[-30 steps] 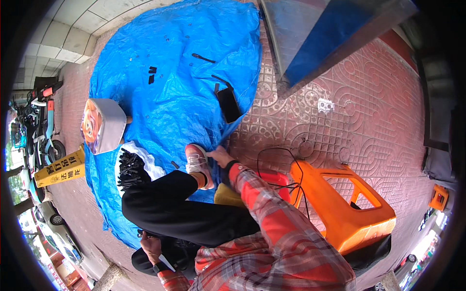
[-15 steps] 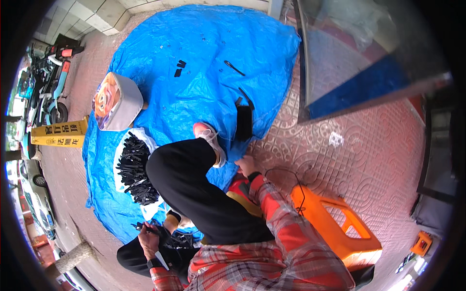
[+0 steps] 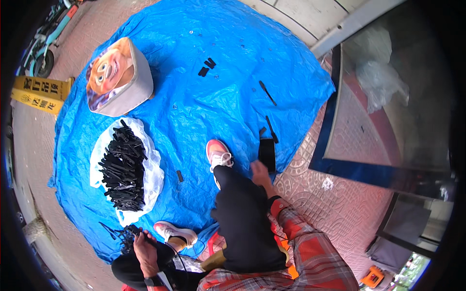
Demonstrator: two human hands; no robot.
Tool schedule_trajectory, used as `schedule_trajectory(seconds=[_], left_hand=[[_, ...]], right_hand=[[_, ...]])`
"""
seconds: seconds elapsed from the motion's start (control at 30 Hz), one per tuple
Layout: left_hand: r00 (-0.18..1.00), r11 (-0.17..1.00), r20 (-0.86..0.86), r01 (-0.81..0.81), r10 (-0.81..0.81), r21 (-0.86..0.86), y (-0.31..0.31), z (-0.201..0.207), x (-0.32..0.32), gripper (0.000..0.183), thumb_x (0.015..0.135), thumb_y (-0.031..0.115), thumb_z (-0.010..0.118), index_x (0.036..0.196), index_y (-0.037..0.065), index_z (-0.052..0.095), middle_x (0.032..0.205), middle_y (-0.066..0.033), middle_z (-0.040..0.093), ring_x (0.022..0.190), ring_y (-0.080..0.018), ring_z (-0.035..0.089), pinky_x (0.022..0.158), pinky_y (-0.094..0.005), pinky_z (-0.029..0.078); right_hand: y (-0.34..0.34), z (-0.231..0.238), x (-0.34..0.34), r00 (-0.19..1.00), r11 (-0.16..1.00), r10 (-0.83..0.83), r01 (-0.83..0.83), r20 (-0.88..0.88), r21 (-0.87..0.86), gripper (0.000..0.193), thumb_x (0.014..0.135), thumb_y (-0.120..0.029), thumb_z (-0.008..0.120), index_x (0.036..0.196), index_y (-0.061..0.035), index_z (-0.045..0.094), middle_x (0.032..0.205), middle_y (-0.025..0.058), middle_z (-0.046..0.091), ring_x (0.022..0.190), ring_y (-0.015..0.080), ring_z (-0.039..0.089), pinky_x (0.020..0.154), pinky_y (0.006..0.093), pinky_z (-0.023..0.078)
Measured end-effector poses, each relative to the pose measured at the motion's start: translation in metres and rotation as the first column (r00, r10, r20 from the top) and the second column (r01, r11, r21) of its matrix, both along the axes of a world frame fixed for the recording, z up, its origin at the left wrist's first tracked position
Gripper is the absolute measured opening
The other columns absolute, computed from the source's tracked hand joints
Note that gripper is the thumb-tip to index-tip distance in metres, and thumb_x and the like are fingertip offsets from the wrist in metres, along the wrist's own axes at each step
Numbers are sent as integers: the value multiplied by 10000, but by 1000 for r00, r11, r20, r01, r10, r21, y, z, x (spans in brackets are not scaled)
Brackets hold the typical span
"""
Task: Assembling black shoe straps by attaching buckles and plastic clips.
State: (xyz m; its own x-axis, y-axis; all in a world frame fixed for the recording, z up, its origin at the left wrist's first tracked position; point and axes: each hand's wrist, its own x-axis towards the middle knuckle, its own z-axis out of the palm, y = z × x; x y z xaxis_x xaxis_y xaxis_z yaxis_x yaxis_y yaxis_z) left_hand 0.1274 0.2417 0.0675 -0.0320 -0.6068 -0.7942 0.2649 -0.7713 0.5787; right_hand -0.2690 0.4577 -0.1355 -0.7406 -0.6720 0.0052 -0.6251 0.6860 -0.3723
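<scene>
My left hand (image 3: 145, 250) is closed around a dark piece with black straps (image 3: 127, 236) dangling beside it, low on the left by my knee. What exactly the dark piece is, I cannot make out. My right hand (image 3: 261, 173), smeared by motion, is at the near edge of a flat black rectangular thing (image 3: 266, 151) on the blue tarp (image 3: 194, 111); its fingers do not show clearly. An open white plastic bag (image 3: 154, 167) heaped with black straps (image 3: 124, 167) stands left of my feet. A single short black strip (image 3: 180, 176) lies between bag and shoe.
A box-shaped stool with a cartoon print (image 3: 126, 85) stands at the tarp's left. Small black pieces (image 3: 207, 67) and thin black strips (image 3: 267, 93) lie farther out. A glass door with a blue frame (image 3: 349, 172) rises at right. A yellow sign (image 3: 41, 92) stands left.
The view has swung, so the scene is turned. My right hand has moved forward from beside my thigh to the flat black thing. My left hand stays low, holding its dark piece; my knee has shifted.
</scene>
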Motion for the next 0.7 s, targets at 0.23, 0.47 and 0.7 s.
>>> schedule_trajectory(seconds=[0.23,0.47,0.7], left_hand=[[998,997,63,3,-8,71,-28,-5,-13,180,881,127,507,1058,96,501,821,-16,547,640,-109,510,574,-242,440],[986,974,132,73,-103,214,-31,9,-46,100,850,111,572,939,65,560,863,-14,543,811,-122,488,718,-234,394],[781,915,503,401,-371,51,4,-34,-20,179,860,150,546,926,-17,558,822,-68,563,771,-165,524,705,-265,434]], right_hand=[[-20,-43,20,965,884,215,-257,148,391,782,713,-230,672,1351,-18,272,1370,305,213,1233,478,296,1016,472,309],[-20,-26,-14,932,964,15,-109,363,241,655,748,-126,610,1316,-5,309,1352,226,326,1244,365,340,1018,400,320],[-20,-33,-153,930,925,-368,364,12,110,256,730,-45,620,971,-35,535,935,158,568,935,355,528,779,451,432]])
